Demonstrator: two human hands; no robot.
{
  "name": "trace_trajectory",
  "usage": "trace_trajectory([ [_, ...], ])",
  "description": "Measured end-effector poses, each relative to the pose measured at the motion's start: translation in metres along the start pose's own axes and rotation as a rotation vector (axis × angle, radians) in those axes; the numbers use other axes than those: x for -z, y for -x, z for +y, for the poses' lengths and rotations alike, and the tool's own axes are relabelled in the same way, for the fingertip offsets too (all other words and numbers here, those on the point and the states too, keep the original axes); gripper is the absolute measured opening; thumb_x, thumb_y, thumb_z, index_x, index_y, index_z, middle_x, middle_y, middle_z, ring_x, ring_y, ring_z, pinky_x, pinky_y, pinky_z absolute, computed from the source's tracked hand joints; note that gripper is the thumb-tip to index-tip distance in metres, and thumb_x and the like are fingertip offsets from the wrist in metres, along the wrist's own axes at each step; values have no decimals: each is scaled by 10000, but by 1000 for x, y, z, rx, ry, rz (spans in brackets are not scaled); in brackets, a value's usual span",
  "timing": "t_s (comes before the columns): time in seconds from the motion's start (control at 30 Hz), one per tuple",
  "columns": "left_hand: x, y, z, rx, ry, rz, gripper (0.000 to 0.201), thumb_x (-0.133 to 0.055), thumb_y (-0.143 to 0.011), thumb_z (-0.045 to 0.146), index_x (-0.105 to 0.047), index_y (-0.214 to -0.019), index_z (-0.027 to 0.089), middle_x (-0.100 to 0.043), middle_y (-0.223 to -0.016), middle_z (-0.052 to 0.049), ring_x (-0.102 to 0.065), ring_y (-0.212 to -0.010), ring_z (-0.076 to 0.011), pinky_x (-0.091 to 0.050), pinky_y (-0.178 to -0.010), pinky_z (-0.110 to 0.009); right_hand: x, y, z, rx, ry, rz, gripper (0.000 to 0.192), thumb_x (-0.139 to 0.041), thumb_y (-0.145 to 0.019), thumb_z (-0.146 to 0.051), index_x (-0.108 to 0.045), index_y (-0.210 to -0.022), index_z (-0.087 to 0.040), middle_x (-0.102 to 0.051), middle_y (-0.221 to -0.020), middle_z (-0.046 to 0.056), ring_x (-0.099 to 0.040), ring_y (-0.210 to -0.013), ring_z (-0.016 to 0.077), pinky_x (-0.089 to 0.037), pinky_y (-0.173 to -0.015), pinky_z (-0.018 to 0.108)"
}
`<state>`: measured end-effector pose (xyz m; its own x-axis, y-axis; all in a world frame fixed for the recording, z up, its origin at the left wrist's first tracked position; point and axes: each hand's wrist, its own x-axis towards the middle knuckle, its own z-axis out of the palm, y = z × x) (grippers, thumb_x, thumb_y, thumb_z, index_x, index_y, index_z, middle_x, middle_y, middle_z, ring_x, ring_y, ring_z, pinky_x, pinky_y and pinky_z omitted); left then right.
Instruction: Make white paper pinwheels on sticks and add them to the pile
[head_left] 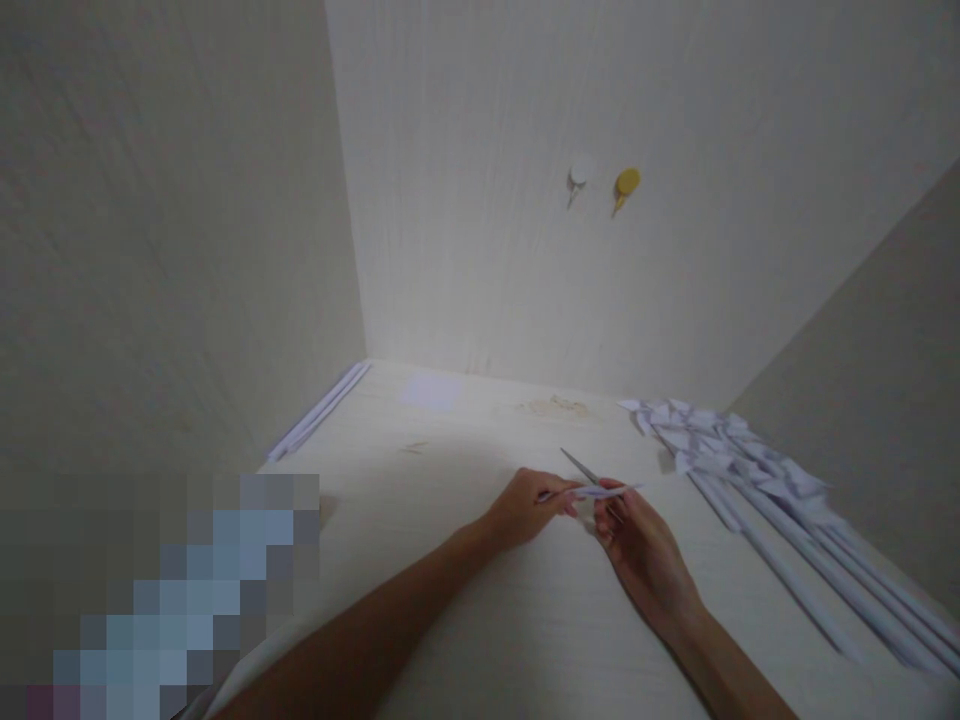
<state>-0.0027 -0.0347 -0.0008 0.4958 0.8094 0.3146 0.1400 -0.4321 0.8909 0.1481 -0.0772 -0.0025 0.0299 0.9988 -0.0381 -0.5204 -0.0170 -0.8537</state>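
**Q:** Pale, wood-grained walls enclose the scene on three sides. What is fixed to the back wall, and what lies below it?

**A:** Two pushpins, one white (pixel 577 176) and one yellow (pixel 627 183), sit side by side on the back wall. Below, a light bench (pixel 465 600) fills the lower half of the view. A blurred, pixelated patch covers the lower left corner.

**Q:** Where are the hands, and what does each hold?

**A:** Both meet near the middle of the bench. The left hand (pixel 525 508) has its grip pinched shut on one end of a narrow white paper strip (pixel 600 491), which runs level between the two hands and pokes out a little to the right. The right hand (pixel 637 545) has its fingers curled closed around a pair of scissors (pixel 589 472); the thin blades point up and to the left, just above the strip. Whether the blades are parted cannot be told.

**Q:** What else rests on the bench?

**A:** On the right, a heap of small folded paper pieces (pixel 712 440) lies against the far corner, and long white paper strips (pixel 825 560) run from it toward the near right edge. Along the left wall lies another bundle of long strips (pixel 319 412). A faint pale rectangle (pixel 431 390) shows near the back wall, with some light scraps (pixel 559 406) to its right.
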Motion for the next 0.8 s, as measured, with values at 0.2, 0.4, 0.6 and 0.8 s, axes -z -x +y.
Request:
trace_trajectory([
  [0.2, 1, -1, 4, 69, 62, 2, 267, -432, -735, 238, -669, -702, 121, -642, -632, -37, -540, -573, -119, -395, -553, -188, -3, 4, -3, 7, -19, -23, 194, -644, -639, -266, -599, -809, -184, -612, -710, -3, -507, -568, 82, -422, -552, 201],
  [0.4, 4, 0, 5, 45, 98, -74, 273, -571, -637, 352, -648, -736, 110, -587, -601, 0, -483, -529, -103, -342, -502, -182, -4, 4, -4, 4, -33, -56, 122, -622, -667, -243, -609, -766, -174, -620, -711, -2, -505, -569, 67, -420, -562, 179],
  [0.6, 4, -1, 7, 105, 190, -12, 460, -359, -740, 475, -572, -539, 120, -544, -521, -21, -477, -504, -106, -356, -523, -204, -4, 5, -4, 11, -57, -46, 171, -617, -642, -204, -618, -813, -193, -604, -730, -9, -500, -591, 78, -404, -528, 181],
  [0.8, 5, -5, 0, 111, 117, 134, 427, -378, -731, 449, -365, -425, 152, -293, -421, 46, -276, -419, -63, -207, -415, -203, -3, 5, -1, 46, 14, -80, 209, -604, -577, -142, -629, -779, -186, -615, -696, -1, -511, -591, 111, -386, -498, 207],
])
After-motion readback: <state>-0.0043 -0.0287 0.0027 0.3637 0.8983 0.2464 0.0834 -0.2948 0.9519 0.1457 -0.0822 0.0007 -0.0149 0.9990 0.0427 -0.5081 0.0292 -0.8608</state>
